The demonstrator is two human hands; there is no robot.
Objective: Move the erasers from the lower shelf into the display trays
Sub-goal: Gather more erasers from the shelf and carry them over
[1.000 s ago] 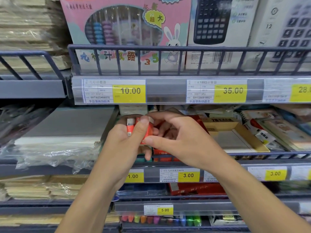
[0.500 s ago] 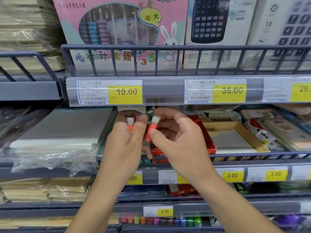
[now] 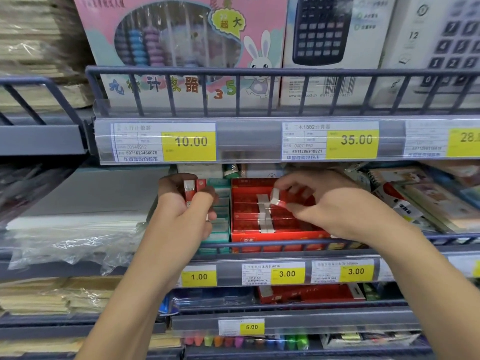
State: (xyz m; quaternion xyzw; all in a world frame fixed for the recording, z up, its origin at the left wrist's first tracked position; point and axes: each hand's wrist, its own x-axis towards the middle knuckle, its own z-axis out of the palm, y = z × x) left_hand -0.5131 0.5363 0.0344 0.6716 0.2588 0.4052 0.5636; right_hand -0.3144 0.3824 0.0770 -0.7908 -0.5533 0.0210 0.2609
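Now right hand (image 3: 335, 203) fingers pinch one eraser (image 3: 275, 198) over the red tray (image 3: 275, 236); left hand (image 3: 181, 211) grips several.

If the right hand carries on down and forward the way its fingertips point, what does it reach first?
Most likely the row of erasers already lying in the red display tray. The right hand pinches one eraser just above them, though depth is hard to judge.

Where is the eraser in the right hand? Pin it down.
In the head view, right of centre: the right hand pinches the eraser just above the red display tray, over its row of erasers.
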